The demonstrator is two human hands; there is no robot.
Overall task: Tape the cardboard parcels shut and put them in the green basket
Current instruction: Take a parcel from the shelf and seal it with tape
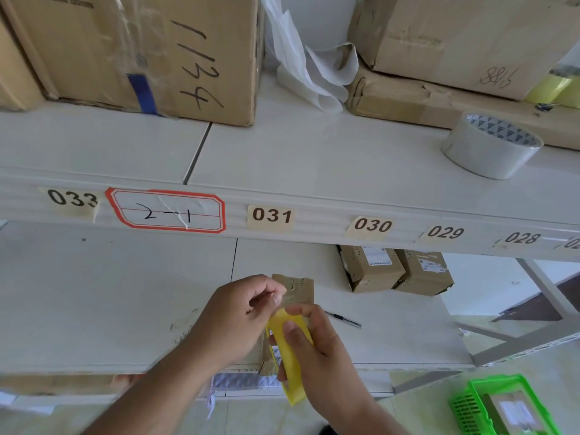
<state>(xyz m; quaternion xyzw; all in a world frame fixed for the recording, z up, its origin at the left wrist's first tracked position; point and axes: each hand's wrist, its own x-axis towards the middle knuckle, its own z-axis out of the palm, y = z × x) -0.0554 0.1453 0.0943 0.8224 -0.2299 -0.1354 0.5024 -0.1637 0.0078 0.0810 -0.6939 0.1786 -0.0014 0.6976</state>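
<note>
A small cardboard parcel [298, 288] lies on the lower white shelf, mostly hidden behind my hands. My right hand [317, 353] grips a yellow tape roll [290, 362] just in front of the parcel. My left hand [241, 312] pinches the clear free end of the tape above the roll, close to the parcel's top. Two more taped cardboard parcels [372, 268] [422, 273] sit side by side further back on the same shelf. The green basket [470, 400] stands at the bottom right with a parcel inside.
A black pen [343, 319] lies on the lower shelf right of my hands. On the upper shelf stand a clear tape roll [489, 149], big cardboard boxes [150, 51] [455, 42] and crumpled white paper [314, 67]. Number labels run along the shelf edge [314, 211].
</note>
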